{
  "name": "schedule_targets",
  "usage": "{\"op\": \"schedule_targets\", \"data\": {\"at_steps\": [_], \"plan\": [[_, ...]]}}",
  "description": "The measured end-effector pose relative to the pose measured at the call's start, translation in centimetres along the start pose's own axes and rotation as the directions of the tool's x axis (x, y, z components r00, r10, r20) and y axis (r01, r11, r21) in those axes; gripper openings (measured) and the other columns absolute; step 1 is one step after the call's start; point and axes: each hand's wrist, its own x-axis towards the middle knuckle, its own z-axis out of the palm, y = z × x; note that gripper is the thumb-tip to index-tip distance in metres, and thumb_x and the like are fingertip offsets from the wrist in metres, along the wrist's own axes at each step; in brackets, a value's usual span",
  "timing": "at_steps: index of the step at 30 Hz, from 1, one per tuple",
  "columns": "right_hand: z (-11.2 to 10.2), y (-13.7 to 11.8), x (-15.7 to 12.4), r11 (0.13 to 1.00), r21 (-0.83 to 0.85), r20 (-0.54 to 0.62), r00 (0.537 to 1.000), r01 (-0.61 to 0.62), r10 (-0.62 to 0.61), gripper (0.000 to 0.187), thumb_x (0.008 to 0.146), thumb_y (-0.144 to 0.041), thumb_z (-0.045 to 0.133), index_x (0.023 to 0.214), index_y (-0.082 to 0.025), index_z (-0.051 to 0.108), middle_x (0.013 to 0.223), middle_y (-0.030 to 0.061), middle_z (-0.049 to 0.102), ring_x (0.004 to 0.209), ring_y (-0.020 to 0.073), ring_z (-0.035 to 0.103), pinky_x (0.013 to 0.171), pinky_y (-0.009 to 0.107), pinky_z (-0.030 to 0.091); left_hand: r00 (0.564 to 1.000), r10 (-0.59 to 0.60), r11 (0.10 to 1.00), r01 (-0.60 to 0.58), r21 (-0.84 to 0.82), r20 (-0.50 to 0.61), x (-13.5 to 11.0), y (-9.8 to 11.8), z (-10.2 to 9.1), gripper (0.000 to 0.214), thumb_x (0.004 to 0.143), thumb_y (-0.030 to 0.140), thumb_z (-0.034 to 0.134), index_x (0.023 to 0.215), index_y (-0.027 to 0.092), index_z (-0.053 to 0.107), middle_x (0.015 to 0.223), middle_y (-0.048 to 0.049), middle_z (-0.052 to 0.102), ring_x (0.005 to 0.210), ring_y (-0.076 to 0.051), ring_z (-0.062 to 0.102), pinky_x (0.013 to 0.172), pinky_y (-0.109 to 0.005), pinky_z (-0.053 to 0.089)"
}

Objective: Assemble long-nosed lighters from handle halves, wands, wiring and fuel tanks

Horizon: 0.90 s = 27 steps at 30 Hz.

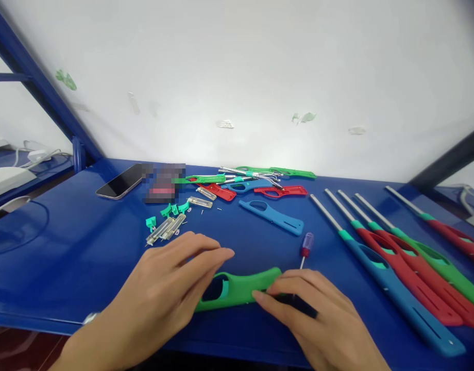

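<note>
A green lighter handle point(247, 288) with a teal trigger lies near the front edge of the blue table point(117, 268). At its right end, the thumb and fingers of my right hand point(312, 304) are closed on the handle. My left hand point(163, 288) is over its left end and hides that part; its visible fingers are stretched out and not wrapped round the handle. Just beyond my right hand lies a screwdriver point(307, 245) with a purple and red grip, its shaft tip hidden. A loose blue handle shell point(275, 217) lies farther back.
Several long-nosed lighters, including a blue one point(395, 288), lie in a row at right. Clear fuel tanks point(174, 226) and teal triggers point(183, 207) are at left centre. Red shells point(285, 191) and metal tubes are piled near the wall. A phone point(121, 181) lies back left.
</note>
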Motion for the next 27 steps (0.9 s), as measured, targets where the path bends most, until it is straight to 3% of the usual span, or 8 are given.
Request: {"op": "schedule_targets", "data": {"at_steps": [3, 6, 10, 14, 18, 20, 24, 27], "plan": [[0.4, -0.1, -0.3, 0.995, 0.013, -0.080, 0.992, -0.096, 0.097, 0.019, 0.110, -0.026, 0.064, 0.118, -0.031, 0.081, 0.101, -0.0010, 0.083, 0.090, 0.0147, 0.078, 0.086, 0.026, 0.061, 1.000, 0.024, 1.000, -0.024, -0.007, -0.001, -0.1, 0.9, 0.6, 0.032, 0.114, 0.011, 0.048, 0.136, 0.027, 0.065, 0.118, -0.0015, 0.075, 0.107, -0.014, 0.075, 0.084, -0.022, 0.056], [1.3, 0.3, -1.2, 0.931, -0.133, -0.201, 0.929, -0.340, 0.310, 0.026, 0.112, -0.028, 0.057, 0.129, -0.030, 0.076, 0.103, 0.0029, 0.080, 0.089, 0.0197, 0.078, 0.084, 0.034, 0.059, 0.999, 0.050, 0.998, -0.050, -0.029, -0.008, 0.1, 1.7, 1.0, 0.033, 0.115, 0.010, 0.043, 0.129, 0.026, 0.069, 0.111, 0.0003, 0.077, 0.097, -0.012, 0.076, 0.081, -0.024, 0.055], [2.3, 0.8, -1.6, 0.781, -0.302, -0.166, 0.837, -0.547, 0.522, 0.040, 0.116, -0.050, 0.042, 0.115, -0.027, 0.074, 0.089, 0.0031, 0.076, 0.068, 0.0216, 0.077, 0.058, 0.033, 0.054, 0.996, 0.085, 0.995, -0.084, -0.054, 0.014, 0.6, 2.5, 1.5, 0.035, 0.117, 0.012, 0.039, 0.126, 0.025, 0.070, 0.106, 0.0005, 0.078, 0.085, -0.013, 0.074, 0.069, -0.024, 0.054], [2.3, 0.6, -1.0, 0.761, -0.348, -0.148, 0.834, -0.548, 0.532, 0.049, 0.115, -0.061, 0.037, 0.088, -0.029, 0.062, 0.065, -0.0035, 0.065, 0.048, 0.0200, 0.066, 0.044, 0.032, 0.041, 0.993, 0.119, 0.990, -0.118, -0.076, 0.012, 1.0, 3.5, 2.0, 0.036, 0.117, 0.013, 0.036, 0.118, 0.022, 0.071, 0.101, 0.0006, 0.080, 0.078, -0.015, 0.072, 0.062, -0.027, 0.054], [2.1, 0.4, -0.8, 0.771, -0.381, -0.136, 0.856, -0.511, 0.500, 0.052, 0.115, -0.058, 0.039, 0.072, -0.030, 0.046, 0.059, -0.0041, 0.058, 0.049, 0.0213, 0.064, 0.047, 0.032, 0.040, 0.990, 0.139, 0.988, -0.137, -0.076, 0.022, 1.0, 4.0, 2.5, 0.040, 0.116, 0.010, 0.033, 0.107, 0.019, 0.071, 0.094, -0.0014, 0.080, 0.077, -0.019, 0.071, 0.066, -0.031, 0.058], [2.1, 0.4, -1.0, 0.767, -0.385, -0.145, 0.855, -0.513, 0.499, 0.049, 0.115, -0.059, 0.038, 0.078, -0.030, 0.049, 0.059, -0.0050, 0.058, 0.048, 0.0210, 0.065, 0.045, 0.031, 0.040, 0.986, 0.163, 0.983, -0.161, -0.085, 0.019, 0.9, 3.5, 2.7, 0.041, 0.115, 0.010, 0.032, 0.109, 0.019, 0.071, 0.093, -0.0021, 0.079, 0.078, -0.020, 0.073, 0.068, -0.033, 0.059], [2.2, 0.6, -1.1, 0.771, -0.354, -0.144, 0.845, -0.530, 0.515, 0.034, 0.117, -0.048, 0.032, 0.113, -0.026, 0.057, 0.068, -0.0044, 0.068, 0.050, 0.0219, 0.074, 0.041, 0.030, 0.044, 0.965, 0.261, 0.965, -0.259, -0.053, 0.037, 0.5, 1.5, 2.5, 0.039, 0.117, 0.013, 0.032, 0.113, 0.018, 0.070, 0.095, -0.0023, 0.080, 0.077, -0.019, 0.075, 0.067, -0.033, 0.058], [2.1, 0.7, -1.0, 0.800, -0.331, -0.112, 0.863, -0.500, 0.493, 0.025, 0.115, -0.033, 0.033, 0.117, -0.026, 0.057, 0.082, 0.0005, 0.079, 0.061, 0.0243, 0.081, 0.045, 0.032, 0.052, 0.961, 0.272, 0.962, -0.272, 0.002, 0.048, 0.2, 0.4, 2.1, 0.039, 0.117, 0.011, 0.032, 0.118, 0.019, 0.070, 0.098, -0.0001, 0.081, 0.082, -0.018, 0.078, 0.080, -0.033, 0.060]]}}
